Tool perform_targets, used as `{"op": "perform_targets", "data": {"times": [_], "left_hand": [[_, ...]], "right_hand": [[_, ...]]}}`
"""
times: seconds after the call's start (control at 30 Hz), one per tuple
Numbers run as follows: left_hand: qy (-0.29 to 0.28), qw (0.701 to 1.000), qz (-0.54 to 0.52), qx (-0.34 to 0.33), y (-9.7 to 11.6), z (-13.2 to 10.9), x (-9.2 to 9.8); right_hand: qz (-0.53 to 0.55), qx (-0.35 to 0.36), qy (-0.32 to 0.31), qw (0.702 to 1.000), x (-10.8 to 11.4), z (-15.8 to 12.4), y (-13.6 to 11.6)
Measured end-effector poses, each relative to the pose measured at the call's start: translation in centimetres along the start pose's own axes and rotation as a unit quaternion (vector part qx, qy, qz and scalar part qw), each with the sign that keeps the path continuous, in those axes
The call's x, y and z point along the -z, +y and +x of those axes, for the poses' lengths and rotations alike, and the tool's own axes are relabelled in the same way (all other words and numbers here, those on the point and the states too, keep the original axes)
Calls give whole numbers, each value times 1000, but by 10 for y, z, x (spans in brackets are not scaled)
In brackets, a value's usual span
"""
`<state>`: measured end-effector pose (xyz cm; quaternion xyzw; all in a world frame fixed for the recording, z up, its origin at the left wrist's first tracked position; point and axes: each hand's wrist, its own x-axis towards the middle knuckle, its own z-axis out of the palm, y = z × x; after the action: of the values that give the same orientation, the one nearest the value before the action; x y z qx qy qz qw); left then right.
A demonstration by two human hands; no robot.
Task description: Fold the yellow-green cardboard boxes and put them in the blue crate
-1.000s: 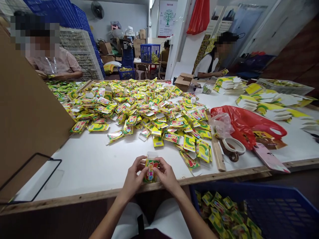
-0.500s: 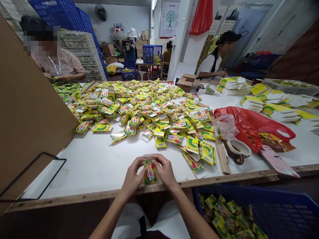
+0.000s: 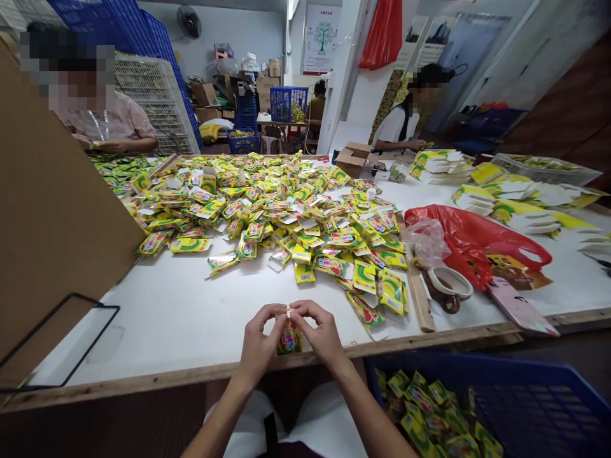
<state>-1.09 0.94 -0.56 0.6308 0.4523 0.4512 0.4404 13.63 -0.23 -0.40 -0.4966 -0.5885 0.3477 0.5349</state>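
Near the table's front edge I hold a small printed carton (image 3: pixel 288 340), green and yellow with red fruit pictures. My left hand (image 3: pixel 260 337) pinches its top from the left, thumb and fingertips closed together. From the other side my right hand (image 3: pixel 321 331) pinches the same top end, its thumb almost meeting the left one. A bit of white flap shows between the fingertips; the rest of the top is hidden by the fingers. Beyond my hands spreads a large heap of similar small cartons (image 3: pixel 267 210), several with white flaps sticking out.
At the right lie a wooden strip (image 3: pixel 421 299), a brown mug (image 3: pixel 449 286), a red plastic bag (image 3: pixel 463 235) and a pink phone (image 3: pixel 520 305). A blue crate (image 3: pixel 539 394) holding cartons stands below the edge. A cardboard sheet (image 3: pixel 62 184) blocks the left. Co-workers sit across the table.
My fingertips have drawn together at the carton's top, now covering more of its upper part. The view has turned slightly to the right.
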Motion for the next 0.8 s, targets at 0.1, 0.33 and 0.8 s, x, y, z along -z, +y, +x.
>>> {"op": "perform_targets", "data": {"times": [0.1,0.33,0.8], "left_hand": [[15,1000,6,14,5,2,-1],[28,999,-6,40,9,12,-3],[26,991,116,-62,-14,36,36]], "right_hand": [[-22,-21,11,999,-1,1,0],[-66,-23,-9,998,3,15,-6],[-126,-56,88,987,58,-26,-13]]}}
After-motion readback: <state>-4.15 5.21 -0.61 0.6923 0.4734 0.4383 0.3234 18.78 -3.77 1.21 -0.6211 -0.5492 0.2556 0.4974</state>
